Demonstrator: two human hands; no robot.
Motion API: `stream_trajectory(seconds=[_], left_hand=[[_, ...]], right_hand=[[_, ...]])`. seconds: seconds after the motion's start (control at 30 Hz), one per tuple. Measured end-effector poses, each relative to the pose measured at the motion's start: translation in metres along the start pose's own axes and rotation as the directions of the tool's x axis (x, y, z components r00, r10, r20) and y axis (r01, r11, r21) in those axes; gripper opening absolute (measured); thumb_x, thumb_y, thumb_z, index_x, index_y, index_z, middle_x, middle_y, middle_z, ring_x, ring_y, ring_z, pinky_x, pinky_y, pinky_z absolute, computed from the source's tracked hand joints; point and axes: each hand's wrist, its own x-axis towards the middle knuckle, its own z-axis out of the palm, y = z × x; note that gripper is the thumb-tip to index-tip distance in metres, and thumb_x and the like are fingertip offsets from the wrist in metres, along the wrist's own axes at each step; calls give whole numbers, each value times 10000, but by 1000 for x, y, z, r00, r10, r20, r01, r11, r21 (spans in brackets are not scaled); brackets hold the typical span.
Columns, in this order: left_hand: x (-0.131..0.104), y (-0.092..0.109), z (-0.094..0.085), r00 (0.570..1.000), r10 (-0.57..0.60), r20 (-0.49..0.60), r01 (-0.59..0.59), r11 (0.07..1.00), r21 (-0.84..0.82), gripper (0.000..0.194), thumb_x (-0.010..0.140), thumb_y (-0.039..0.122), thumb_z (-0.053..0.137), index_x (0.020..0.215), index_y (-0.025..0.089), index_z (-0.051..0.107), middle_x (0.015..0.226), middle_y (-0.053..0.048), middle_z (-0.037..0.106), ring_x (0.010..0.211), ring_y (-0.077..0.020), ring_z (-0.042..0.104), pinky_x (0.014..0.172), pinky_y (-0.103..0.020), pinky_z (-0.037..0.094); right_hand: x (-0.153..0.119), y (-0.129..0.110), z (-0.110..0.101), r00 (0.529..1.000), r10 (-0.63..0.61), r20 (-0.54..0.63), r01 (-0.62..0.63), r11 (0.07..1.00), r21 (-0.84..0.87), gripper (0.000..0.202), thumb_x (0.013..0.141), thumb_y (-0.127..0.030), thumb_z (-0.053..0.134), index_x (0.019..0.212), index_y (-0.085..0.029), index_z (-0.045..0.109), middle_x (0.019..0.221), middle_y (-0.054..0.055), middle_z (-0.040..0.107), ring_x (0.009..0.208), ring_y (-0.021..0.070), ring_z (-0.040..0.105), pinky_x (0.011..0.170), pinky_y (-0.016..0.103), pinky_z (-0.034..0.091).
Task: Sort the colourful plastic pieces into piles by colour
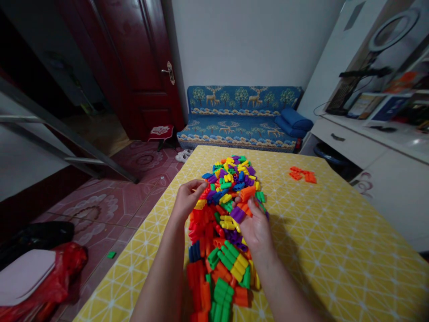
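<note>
A long heap of plastic building blocks [224, 223] in red, orange, green, yellow, blue and purple runs down the table. My left hand [189, 197] is at the heap's left edge, thumb and fingers brought together beside red blocks [203, 221]; what lies between the fingertips is hidden. My right hand [256, 226], palm turned up over the heap's right side, holds several blocks: an orange block [247, 193] on top, with more orange and a purple block [237, 214] below it. Joined green and yellow blocks [233, 259] lie nearer to me.
A small group of orange blocks [302, 174] sits apart on the yellow patterned tablecloth [335, 237]. Beyond the table stands a blue sofa [241, 123]; a white desk [362, 138] is at the right. One green block [111, 255] lies on the floor, near a red bag [72, 264].
</note>
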Motion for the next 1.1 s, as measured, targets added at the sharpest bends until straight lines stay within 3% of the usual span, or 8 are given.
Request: stream_trajectory(seconds=[0.07,0.13,0.2,0.4,0.63,0.77,0.93,1.1], left_hand=[[-14,33,5,960,30,280,-62,992,108,434,810,548,603,827,139,747,769,-49,723,732,-190,632,646,-247,471],[-28,59,12,861,35,507,-133,978,159,441,827,558,588,873,153,754,757,-27,707,701,-166,602,612,-226,436],[-39,75,22,799,40,599,-177,969,172,449,833,571,578,795,152,734,686,-13,662,640,-137,561,567,-209,397],[-49,84,41,842,86,533,-227,952,205,467,875,572,520,688,159,634,599,1,545,546,-108,451,492,-216,293],[-45,86,17,781,72,620,-217,963,162,463,862,560,547,623,165,582,542,36,445,505,-85,368,460,-225,239],[-35,69,-4,870,55,489,-184,958,220,459,845,561,568,610,167,579,556,33,466,521,-89,381,463,-213,259],[-29,56,-12,894,63,444,-178,958,223,316,803,495,654,789,191,738,707,-19,672,629,-146,552,536,-212,381],[-20,47,-13,971,43,235,-104,962,253,358,779,475,674,975,192,772,904,-77,764,770,-229,677,651,-269,495]], right_hand=[[-1,-5,4,999,-32,9,32,999,17,257,696,-338,788,869,-222,639,825,-42,685,760,115,641,777,303,537],[-4,-12,8,999,-51,13,51,999,17,259,688,-334,783,881,-220,653,816,-27,685,762,126,645,750,292,538],[-9,-17,13,998,-67,9,67,998,9,266,683,-325,776,903,-223,666,814,-17,685,751,131,645,702,272,535],[-23,-19,23,997,-71,33,71,997,-1,236,710,-347,745,901,-231,668,872,-5,672,811,139,637,719,271,532],[-10,-36,12,992,-115,55,110,991,81,143,771,-327,715,842,-227,641,827,-31,616,799,118,602,954,371,480],[-2,-52,7,996,-92,12,88,974,210,40,821,-248,654,840,-218,636,799,-43,615,744,87,594,926,323,496],[-2,-58,9,990,-17,-139,57,956,287,123,872,-195,532,851,-202,652,819,-10,676,763,99,644,785,297,558],[-2,-61,10,982,-11,-186,72,943,324,188,868,-150,474,864,-190,658,875,12,719,851,124,690,731,295,591]])
